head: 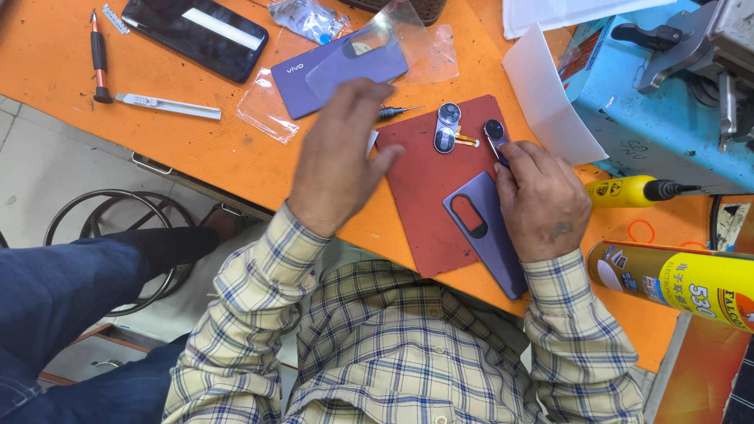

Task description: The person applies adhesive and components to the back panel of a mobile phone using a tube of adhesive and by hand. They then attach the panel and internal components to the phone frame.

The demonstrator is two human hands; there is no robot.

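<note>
My left hand (338, 165) hovers blurred over the orange table (196, 149), fingers apart and holding nothing, just left of a dark red mat (424, 196). My right hand (542, 204) rests on a purple phone back cover (475, 224) that lies on the mat. It pinches a small dark tool (501, 155) whose tip touches a round black lens piece (493, 129). An oblong silver camera frame (448, 127) with an orange flex strip lies on the mat's far part.
Further off lie a second purple back cover (314, 74) under clear film, a black phone (196, 27), a screwdriver (98, 55), a utility knife (169, 106) and plastic bags. Right: white sheet (550, 94), blue machine (667, 86), yellow bottle (624, 191), yellow spray can (675, 283).
</note>
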